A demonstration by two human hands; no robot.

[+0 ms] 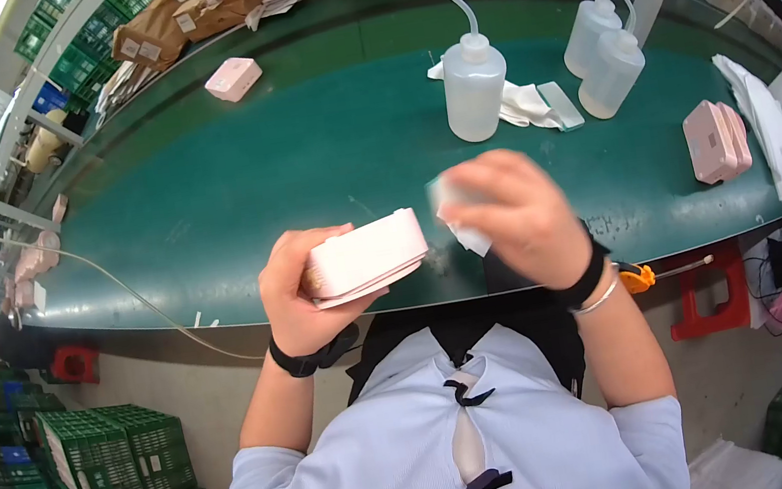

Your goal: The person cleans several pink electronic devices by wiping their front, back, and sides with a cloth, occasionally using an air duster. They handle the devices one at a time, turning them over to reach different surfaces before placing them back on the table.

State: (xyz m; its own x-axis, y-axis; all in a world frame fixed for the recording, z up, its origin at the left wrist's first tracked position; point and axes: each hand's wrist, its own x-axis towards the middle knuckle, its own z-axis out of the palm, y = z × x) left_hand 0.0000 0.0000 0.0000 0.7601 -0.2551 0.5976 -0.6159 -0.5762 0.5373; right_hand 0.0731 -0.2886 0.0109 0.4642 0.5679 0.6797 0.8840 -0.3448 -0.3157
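Observation:
My left hand (pixel 289 295) is wrapped round a pale pink plastic case (pixel 368 256) with rounded corners, held up over the near edge of the bench and turned so one side faces up. A little to its right, apart from the case, my right hand (pixel 532 228) pinches a folded white wiping cloth (pixel 471 240); this hand is slightly blurred by motion. Beyond it stands a translucent squeeze bottle (pixel 476 95) with a bent spout. White cloths (pixel 524 105) lie beside that bottle.
Two more squeeze bottles (pixel 610 75) stand at the right. Other pink cases lie on the green bench (pixel 300 177): one far left (pixel 233 80), a pair at the right (pixel 716 141). An orange-handled tool (pixel 636 277) juts from the near edge. Green crates (pixel 114 453) are stacked lower left.

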